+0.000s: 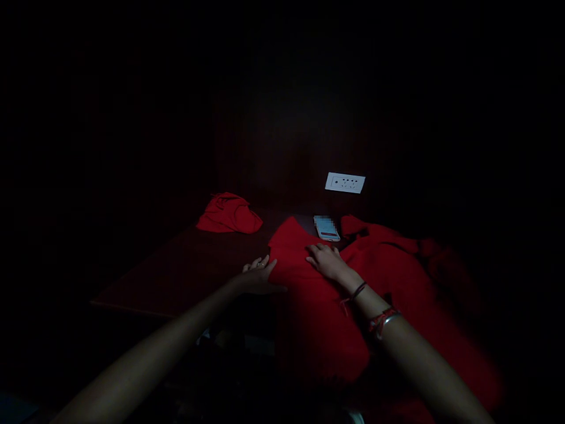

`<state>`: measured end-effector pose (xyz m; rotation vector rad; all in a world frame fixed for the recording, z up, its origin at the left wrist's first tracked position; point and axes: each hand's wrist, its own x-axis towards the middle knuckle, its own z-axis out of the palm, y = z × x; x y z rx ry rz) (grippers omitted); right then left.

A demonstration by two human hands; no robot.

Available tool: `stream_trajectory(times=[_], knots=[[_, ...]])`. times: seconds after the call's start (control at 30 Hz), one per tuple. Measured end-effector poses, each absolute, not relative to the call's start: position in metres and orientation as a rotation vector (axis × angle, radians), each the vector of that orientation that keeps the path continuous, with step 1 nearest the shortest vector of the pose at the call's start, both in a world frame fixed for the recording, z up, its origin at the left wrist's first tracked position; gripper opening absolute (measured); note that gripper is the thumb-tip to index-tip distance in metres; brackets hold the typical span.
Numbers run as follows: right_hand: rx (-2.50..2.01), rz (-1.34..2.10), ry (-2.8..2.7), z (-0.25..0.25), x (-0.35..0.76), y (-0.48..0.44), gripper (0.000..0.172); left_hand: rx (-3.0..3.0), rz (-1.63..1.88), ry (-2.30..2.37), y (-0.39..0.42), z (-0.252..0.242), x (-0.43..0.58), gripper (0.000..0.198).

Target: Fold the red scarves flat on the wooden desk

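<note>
A length of red cloth [304,300] lies over the table's front edge and hangs down toward me. My left hand [258,278] is at the cloth's left edge, fingers apart, with fingertips touching the fabric. Flat on top of the same cloth rests my right hand [325,260], its fingers spread and nothing gripped in them. Bracelets circle my right wrist. To the right, a larger heap of red fabric [397,271] spreads past my right forearm; whether it joins the cloth under my hands is hard to see in the dark.
A crumpled red cloth [229,213] sits on the dark wooden table [176,271] at the back left. Behind my right hand lies a phone [326,228] with a lit screen. A white socket plate [345,182] is on the wall. The surroundings are very dark.
</note>
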<state>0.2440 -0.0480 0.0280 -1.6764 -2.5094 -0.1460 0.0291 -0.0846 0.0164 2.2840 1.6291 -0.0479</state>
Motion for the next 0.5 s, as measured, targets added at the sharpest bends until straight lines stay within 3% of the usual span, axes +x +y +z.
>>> stream_trajectory(times=[0.07,0.17,0.3,0.4,0.5], knots=[[-1.698,-0.159,-2.484,0.026,0.253,-0.045,0.034,2.276,0.017,1.635,-0.084,0.022,0.033,0.103],[-1.588,-0.028,-2.471,0.029,0.264,-0.038,0.024,2.36,0.202,1.485,-0.08,0.02,0.043,0.091],[-1.407,0.079,-2.509,0.04,0.278,-0.032,0.02,2.474,0.052,1.253,-0.064,0.009,0.048,0.094],[-1.577,0.007,-2.558,0.044,0.284,-0.032,0.025,2.483,-0.116,1.188,-0.044,0.01,0.043,0.104],[-1.767,-0.273,-2.477,0.042,0.282,-0.043,0.035,2.454,-0.192,1.191,-0.028,0.018,0.037,0.108]])
